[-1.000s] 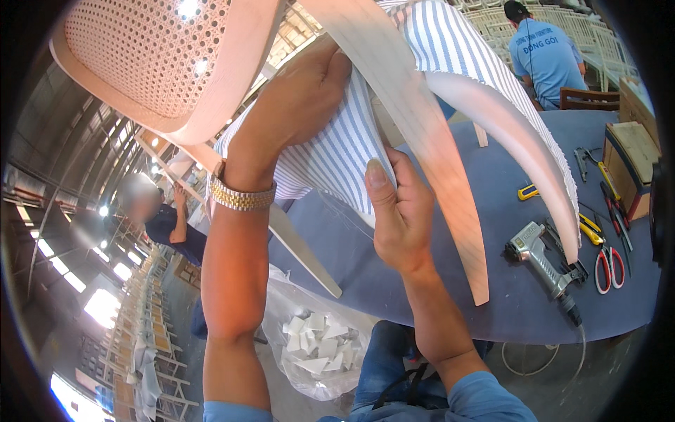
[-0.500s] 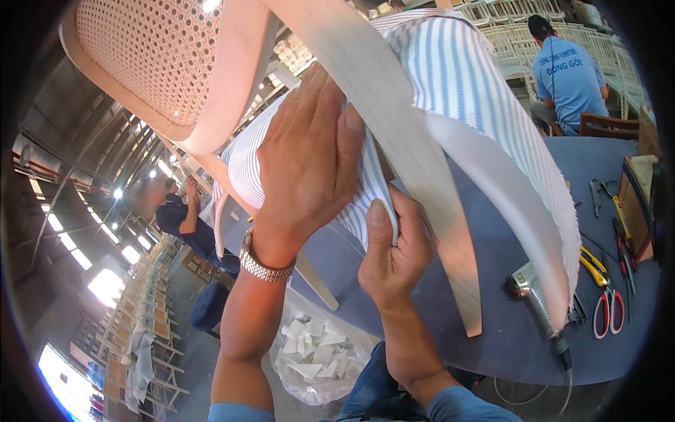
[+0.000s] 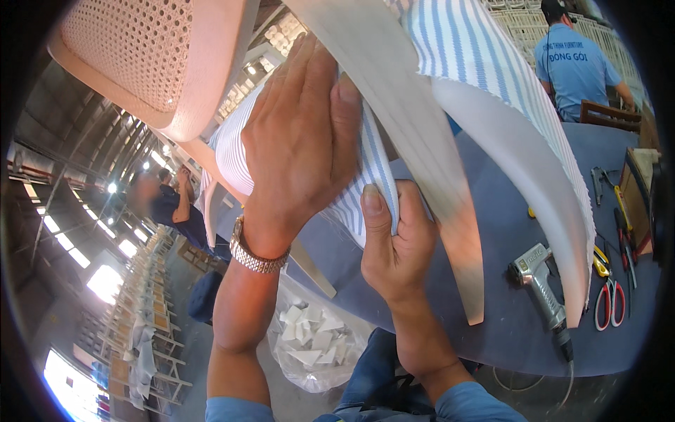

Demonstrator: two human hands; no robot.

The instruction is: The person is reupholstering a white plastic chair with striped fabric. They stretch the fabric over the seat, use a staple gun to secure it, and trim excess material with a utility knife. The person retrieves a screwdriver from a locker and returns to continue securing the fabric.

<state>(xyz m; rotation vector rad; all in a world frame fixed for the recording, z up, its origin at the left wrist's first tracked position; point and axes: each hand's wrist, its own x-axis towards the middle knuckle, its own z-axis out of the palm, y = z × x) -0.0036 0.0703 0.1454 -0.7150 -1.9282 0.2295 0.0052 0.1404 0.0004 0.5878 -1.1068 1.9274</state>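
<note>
A pale wooden chair with a woven cane back (image 3: 126,53) lies tipped over in front of me. Blue-and-white striped fabric (image 3: 376,165) covers its padded seat. My left hand (image 3: 295,141), with a metal watch (image 3: 256,254) on its wrist, presses flat against the fabric with fingers stretched out. Lower down, my right hand (image 3: 401,246) pinches the loose fabric edge between thumb and fingers. A wooden chair leg (image 3: 415,130) slants past both hands on the right. Beyond it, the fabric hangs over a curved piece under smooth white padding (image 3: 510,130).
On the dark table (image 3: 450,295) lie a pneumatic stapler (image 3: 541,278) with its hose, red-handled scissors (image 3: 609,306) and pliers (image 3: 624,239). A plastic bag of white offcuts (image 3: 316,337) stands below. A person in blue (image 3: 576,63) works at the back right; another (image 3: 179,204) stands at left.
The chair has shifted slightly in view, and more of the stapler shows. My left hand stays pressed on the fabric; my right hand keeps its pinch on the edge.
</note>
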